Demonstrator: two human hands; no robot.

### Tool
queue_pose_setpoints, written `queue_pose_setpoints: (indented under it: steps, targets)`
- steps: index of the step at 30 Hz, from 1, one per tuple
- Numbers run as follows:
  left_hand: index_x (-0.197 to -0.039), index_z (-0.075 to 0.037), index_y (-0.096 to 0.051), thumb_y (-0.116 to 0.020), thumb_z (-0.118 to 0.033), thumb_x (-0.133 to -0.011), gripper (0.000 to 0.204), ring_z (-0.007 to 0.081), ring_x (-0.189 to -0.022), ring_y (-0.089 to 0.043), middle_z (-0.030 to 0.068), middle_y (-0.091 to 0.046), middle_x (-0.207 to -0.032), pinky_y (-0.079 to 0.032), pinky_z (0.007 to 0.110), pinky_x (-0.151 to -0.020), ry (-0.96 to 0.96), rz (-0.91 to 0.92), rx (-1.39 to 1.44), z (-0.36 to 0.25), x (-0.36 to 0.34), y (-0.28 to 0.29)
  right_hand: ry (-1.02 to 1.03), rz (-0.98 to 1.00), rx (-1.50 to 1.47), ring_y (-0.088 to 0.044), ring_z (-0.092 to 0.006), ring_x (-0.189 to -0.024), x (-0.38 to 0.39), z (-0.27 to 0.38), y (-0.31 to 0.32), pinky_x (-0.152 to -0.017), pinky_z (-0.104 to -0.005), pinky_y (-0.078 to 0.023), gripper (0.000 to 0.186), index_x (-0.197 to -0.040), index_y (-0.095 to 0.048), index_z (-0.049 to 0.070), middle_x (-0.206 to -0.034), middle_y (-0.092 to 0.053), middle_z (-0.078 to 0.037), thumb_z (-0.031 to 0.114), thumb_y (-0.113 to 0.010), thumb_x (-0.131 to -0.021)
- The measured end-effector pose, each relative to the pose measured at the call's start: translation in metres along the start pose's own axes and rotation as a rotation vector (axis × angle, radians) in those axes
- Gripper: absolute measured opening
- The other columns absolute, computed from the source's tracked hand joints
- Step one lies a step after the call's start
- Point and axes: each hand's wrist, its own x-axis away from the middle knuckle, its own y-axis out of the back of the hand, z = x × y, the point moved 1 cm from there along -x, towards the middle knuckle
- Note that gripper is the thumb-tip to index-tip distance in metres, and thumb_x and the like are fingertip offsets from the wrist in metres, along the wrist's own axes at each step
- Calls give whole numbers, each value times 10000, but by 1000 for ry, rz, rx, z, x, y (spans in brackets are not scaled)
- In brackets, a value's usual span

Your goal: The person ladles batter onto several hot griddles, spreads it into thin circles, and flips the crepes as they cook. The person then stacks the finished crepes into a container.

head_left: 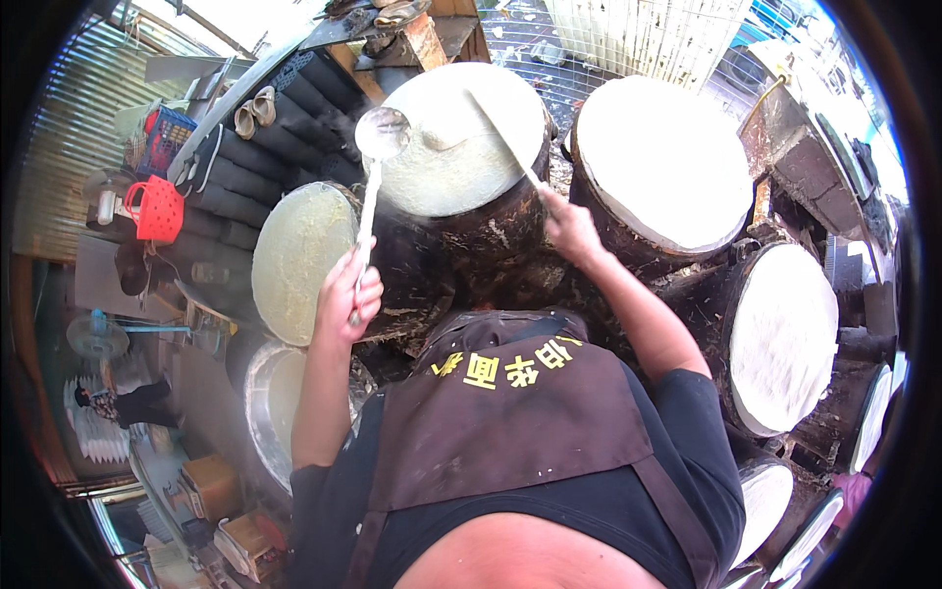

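My left hand (350,296) is wrapped around the pale handle of a ladle (370,201). Its round, shiny bowl is up over the left rim of a large dark drum (491,224). A white, pasty layer (432,172) covers the drum's round top, smooth in places and rough toward the near side. In my right hand (572,231) is a long, thin, flat stick (502,133), slanting up and left across that top. Whether its blade touches the white layer, I cannot tell.
More round drums with white tops surround me: one at upper right (662,162), one at right (785,339), one at left (304,260). A metal basin (257,393) is at lower left. Farther left are a red basket (157,208), a fan (96,336) and another person (137,402).
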Motion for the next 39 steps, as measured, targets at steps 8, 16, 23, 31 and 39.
queue_pose_setpoints:
  steps: [8,16,23,31,39]
  targets:
    - [-1245,-120,-443,-495,-155,-968,284,42,-464,-372,-18,-435,-687,-327,209,-359,-161,-180,-692,-12,-75,-21,-285,1,-454,-537,-137,-459,41,49,-31,-404,-304,-455,534,-1423,-402,122,-680,-572,-80,84,-525,-904]
    - [-959,-118,-414,-478,-101,-967,66,135,-538,-456,27,-439,-704,-414,287,-466,71,14,-186,36,-55,-90,-327,200,-546,-610,-181,-535,62,58,-99,-505,-335,-515,519,-1415,-417,140,-722,-636,-112,87,-535,-912]
    - [-1209,65,-444,-334,-165,-1029,312,61,-429,-385,14,-378,-647,-345,236,-291,424,539,731,-31,-11,-10,154,-194,-235,-566,-262,-1185,63,74,-54,-936,-310,-471,490,-1337,-505,82,-1301,-533,-229,10,-564,-856]
    - [-1460,-195,-238,-342,-229,-1042,432,54,-454,-357,19,-370,-709,-334,204,-300,320,451,629,-34,89,54,101,120,461,-619,-389,-716,53,79,-72,-661,-487,-515,536,-1356,-481,239,-790,-586,-202,64,-493,-849]
    - [-1418,-187,-330,-295,-269,-1050,378,81,-474,-381,20,-360,-728,-347,223,-324,499,463,595,-21,82,96,-143,-253,66,-650,-387,-889,82,43,-66,-759,-429,-534,538,-1311,-529,148,-991,-636,-254,38,-542,-785]
